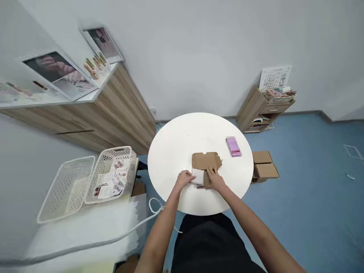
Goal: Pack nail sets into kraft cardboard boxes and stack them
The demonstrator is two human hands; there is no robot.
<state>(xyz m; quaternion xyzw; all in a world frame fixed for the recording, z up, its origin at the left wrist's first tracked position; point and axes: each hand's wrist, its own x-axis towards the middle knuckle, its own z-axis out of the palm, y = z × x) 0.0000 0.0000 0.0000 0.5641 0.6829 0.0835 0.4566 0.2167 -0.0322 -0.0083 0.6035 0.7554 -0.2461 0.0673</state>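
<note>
An unfolded brown cardboard box (203, 161) lies on the round white table (173, 148), its flap spread toward the far side. At its near left part sits a small white flat packet (198, 177); what it contains does not show. My left hand (185, 178) pinches the packet's left edge between thumb and fingers. With fingers stretched out, my right hand (215, 179) rests on the cardboard just right of the packet. Farther right on the table is a purple-pink item (233, 146), blurred into blocks so its kind is unclear.
Left of the table stand two white plastic baskets (129, 167), one holding printed papers. A white cable (125, 237) runs past my left arm. Cardboard boxes (265, 170) are on the floor at right, and a small wooden cabinet (253, 108) stands by the wall.
</note>
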